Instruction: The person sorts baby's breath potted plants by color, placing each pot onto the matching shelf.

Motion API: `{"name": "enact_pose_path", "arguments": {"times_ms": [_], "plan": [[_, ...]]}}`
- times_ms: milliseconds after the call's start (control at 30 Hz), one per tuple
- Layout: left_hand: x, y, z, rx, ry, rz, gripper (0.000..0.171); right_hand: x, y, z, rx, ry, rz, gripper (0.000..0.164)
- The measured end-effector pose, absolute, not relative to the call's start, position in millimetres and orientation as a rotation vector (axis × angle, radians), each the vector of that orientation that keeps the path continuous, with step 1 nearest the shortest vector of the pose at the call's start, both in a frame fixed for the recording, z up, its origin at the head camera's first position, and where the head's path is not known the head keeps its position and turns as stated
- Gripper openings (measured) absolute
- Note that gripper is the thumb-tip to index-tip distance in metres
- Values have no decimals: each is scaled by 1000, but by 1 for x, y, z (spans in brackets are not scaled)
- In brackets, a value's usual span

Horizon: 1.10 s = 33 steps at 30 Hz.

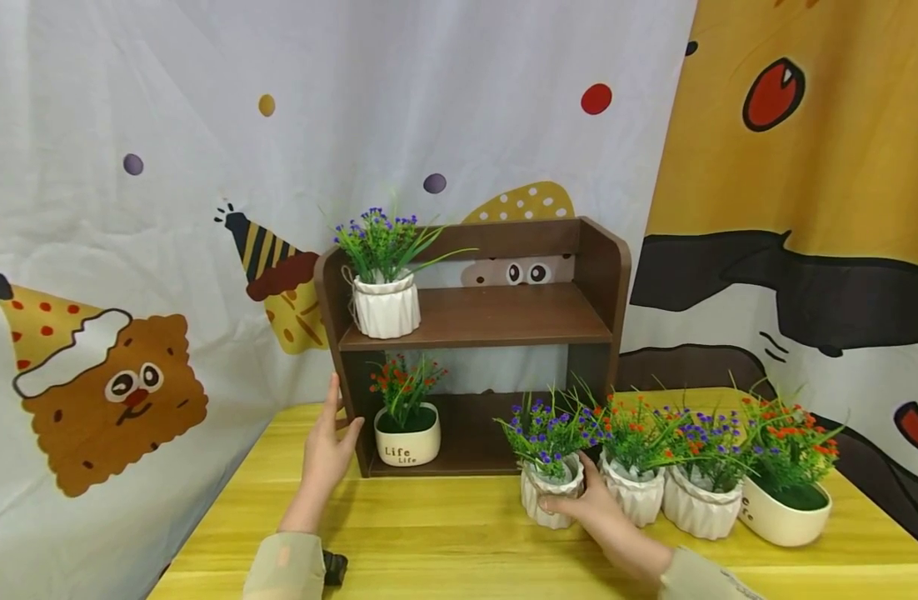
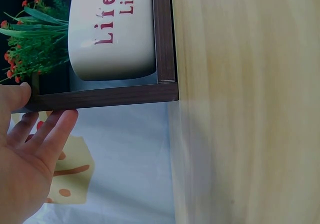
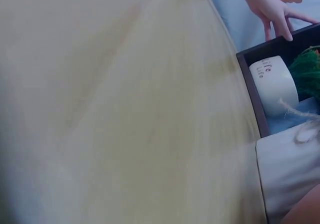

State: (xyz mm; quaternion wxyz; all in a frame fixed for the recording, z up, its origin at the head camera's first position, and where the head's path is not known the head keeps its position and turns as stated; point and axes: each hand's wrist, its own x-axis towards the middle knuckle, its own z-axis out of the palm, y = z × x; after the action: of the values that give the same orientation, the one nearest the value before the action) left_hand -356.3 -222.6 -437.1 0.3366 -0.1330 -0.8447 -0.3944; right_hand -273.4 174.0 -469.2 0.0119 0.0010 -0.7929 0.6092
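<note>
At the near right of the brown two-tier shelf (image 1: pixel 504 314), the right hand (image 1: pixel 600 506) grips a white pleated pot of purple flowers (image 1: pixel 536 486) low on its body, a hold that probably spares the blooms. The left hand (image 1: pixel 327 450), fingers extended and spread, touches the shelf's left side panel (image 2: pixel 110 96), thumb and fingertips about its edge, likely to steady it. Another purple-flowered pot (image 1: pixel 387 308) stands at the left of the upper tier, directly above a cream "Life" planter (image 1: pixel 408 442), perhaps for an even column. The gripped pot lies just left of the right palm, thumb across its near face, flowers above the fingers; whether its base touches the yellow wooden table (image 1: pixel 429 542) I cannot tell. Just right of that hand stands a red-flowered pleated pot (image 1: pixel 635 493).
</note>
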Motion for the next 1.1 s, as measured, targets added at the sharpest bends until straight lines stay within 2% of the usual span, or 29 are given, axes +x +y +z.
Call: {"name": "enact_pose_path", "arguments": {"times_ms": [500,833,1100], "plan": [[-354,-223,-435,-367,-2167,-1015,92,-287,170,-471,-63,-2500,1887,115],[-356,-224,-438,-365,-2151,-1003,92,-287,169,-476,16,-2379,1926,108],[-358,-224,-439,-379,-2143,-1000,91,-285,167,-471,29,-2394,1945,109]]}}
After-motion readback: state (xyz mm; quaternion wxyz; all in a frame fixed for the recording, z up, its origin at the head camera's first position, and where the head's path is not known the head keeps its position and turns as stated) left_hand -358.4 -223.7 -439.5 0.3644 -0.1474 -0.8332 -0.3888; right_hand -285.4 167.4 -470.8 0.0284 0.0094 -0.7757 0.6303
